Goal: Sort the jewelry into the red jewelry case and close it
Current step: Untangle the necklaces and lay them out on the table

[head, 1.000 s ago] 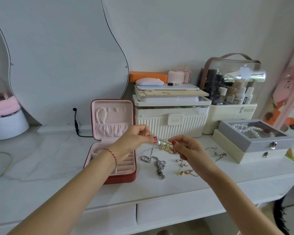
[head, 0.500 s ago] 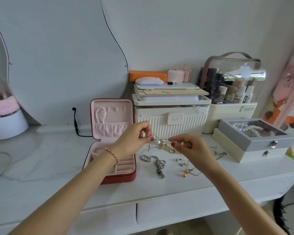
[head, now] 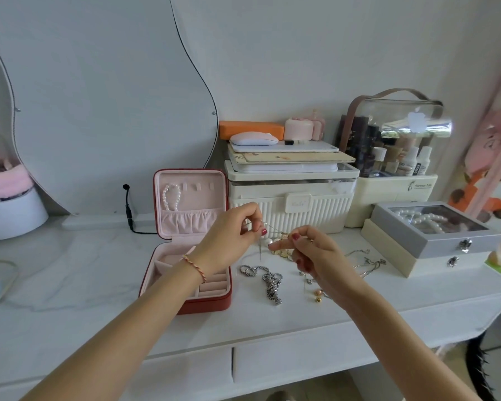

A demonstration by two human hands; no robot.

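Both hands are up over the surface, just right of the red jewelry case [head: 185, 285], w/ a thin chain necklace [head: 272, 229] strung between them. Left hand [head: 232, 241] pinches the chain btwn thumb & fingertips; right hand [head: 310, 253] pinches the other end, fingers curled. Pearls & gold discs [head: 284, 251] hang at the low point btwn the hands.

Handling, as a guess: v. light, limp, kinks & knots easily, fine links snag on anything. Best held at both ends as now, or near the clasp, never by the pendant bits.

Case sits open, lid upright, a pearl bracelet [head: 171, 196] already hung in the lid. A chunky silver chain [head: 268, 280], thin silver chains [head: 365, 260] & small gold beads [head: 317, 295] lie loose on the surface to the right of the case, not yet sorted.
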